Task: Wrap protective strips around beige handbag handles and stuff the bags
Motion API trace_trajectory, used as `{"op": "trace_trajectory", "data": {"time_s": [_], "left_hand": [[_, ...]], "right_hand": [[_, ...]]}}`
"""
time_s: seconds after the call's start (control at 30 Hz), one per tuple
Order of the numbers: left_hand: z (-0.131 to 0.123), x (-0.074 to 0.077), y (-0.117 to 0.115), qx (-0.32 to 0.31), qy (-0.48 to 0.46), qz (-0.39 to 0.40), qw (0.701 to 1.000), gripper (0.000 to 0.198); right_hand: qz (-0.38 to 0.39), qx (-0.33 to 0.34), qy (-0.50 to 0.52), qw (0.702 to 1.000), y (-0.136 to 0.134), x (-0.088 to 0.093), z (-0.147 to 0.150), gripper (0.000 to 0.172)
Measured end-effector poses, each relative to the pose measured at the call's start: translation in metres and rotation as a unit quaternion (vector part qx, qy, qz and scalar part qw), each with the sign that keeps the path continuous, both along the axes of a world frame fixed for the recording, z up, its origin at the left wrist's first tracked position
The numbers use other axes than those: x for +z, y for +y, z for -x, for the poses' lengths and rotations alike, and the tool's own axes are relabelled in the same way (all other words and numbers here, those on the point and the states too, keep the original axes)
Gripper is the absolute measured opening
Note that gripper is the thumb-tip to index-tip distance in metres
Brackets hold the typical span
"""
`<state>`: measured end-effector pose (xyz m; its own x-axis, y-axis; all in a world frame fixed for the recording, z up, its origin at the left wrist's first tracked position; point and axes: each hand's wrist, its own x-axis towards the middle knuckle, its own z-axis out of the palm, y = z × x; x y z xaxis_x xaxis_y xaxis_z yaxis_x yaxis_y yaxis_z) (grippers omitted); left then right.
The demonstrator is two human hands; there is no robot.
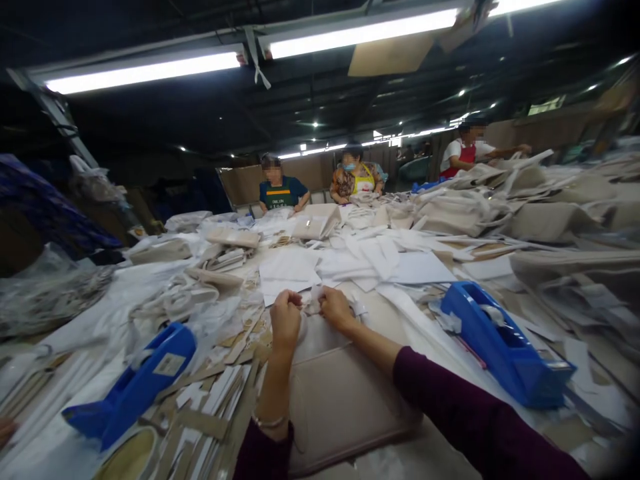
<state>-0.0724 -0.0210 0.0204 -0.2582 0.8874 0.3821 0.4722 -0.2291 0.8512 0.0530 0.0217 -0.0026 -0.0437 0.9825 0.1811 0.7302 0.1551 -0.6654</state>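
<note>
Over beige bag (340, 400), left hand (286, 320), right hand (336, 308), both fists pinching white paper (313, 298)

Glossy blue plastic tape dispenser (505, 343); matt beige cloth bag (340, 400).

Counts by kind

Two blue tape dispensers are counted, one at left (133, 387) and one at right (505, 343). Two hands of the wearer are recorded, left hand (286, 319) and right hand (336, 308), with one small white piece (313, 300) pinched between them and one bracelet (270, 421) on the left wrist. One flat beige bag (340, 400) is counted beneath them. Three co-workers are noted at the far side: one in green (279, 190), one in yellow (356, 177), one in red (467, 153). Two long strip lights (145, 70) (365, 30) are counted nearest overhead; loose white sheets (400, 263) are too many to count
</note>
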Motion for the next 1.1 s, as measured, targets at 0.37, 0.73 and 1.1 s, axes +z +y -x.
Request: {"op": "trace_trajectory", "data": {"time_s": [0.37, 0.73, 1.1], "left_hand": [[-0.04, -0.07, -0.051, -0.007, 0.441, 0.031, 0.897, 0.049], [-0.039, -0.075, -0.046, -0.026, 0.487, 0.04, 0.872, 0.049], [-0.038, -0.079, -0.044, -0.018, 0.485, 0.01, 0.874, 0.046]], "right_hand": [[-0.054, 0.02, 0.004, 0.998, 0.004, -0.003, -0.002, 0.019], [-0.05, 0.056, -0.075, 0.994, 0.037, 0.025, 0.011, 0.02], [-0.093, 0.056, -0.07, 0.992, 0.046, 0.066, 0.018, 0.023]]}}
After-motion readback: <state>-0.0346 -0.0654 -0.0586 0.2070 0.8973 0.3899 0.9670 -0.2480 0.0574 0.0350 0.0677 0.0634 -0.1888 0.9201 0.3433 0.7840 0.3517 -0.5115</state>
